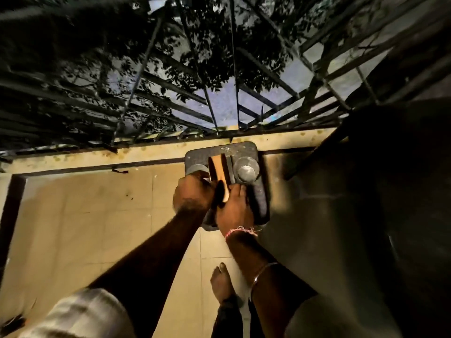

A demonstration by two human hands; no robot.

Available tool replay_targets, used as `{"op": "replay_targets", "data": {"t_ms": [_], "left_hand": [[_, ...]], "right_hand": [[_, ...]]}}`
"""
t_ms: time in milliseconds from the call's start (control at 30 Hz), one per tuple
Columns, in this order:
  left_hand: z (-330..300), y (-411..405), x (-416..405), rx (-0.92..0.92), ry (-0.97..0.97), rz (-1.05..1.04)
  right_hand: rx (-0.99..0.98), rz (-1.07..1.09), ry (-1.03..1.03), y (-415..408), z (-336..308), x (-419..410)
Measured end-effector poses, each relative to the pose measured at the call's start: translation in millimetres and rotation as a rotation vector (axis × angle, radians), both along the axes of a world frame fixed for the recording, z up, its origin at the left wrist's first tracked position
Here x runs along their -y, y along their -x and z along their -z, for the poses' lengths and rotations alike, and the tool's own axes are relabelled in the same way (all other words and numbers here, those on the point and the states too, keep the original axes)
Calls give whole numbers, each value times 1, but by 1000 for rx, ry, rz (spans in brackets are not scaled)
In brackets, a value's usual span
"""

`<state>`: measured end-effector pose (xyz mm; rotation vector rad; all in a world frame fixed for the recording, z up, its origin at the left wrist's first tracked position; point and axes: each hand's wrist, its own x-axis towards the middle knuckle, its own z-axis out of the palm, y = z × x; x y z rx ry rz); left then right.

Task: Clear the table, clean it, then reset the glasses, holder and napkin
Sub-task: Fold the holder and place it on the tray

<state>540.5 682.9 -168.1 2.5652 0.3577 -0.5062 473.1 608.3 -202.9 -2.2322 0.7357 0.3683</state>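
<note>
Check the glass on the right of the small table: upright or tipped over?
Upright. The glass shows a round rim with its base centred inside, standing on the small table beside the brown holder. Whether it holds liquid, cannot tell.
</note>
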Motion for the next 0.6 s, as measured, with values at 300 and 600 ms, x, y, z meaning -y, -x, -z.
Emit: {"op": "replay_targets", "data": {"t_ms": [300,600], "left_hand": [[28,-8,15,-3,-257,241],[40,-20,23,-57,-392,408]], "right_hand": [[-81,-28,-4,-13,48,12],[-97,-50,77,-24,60,14]]}}
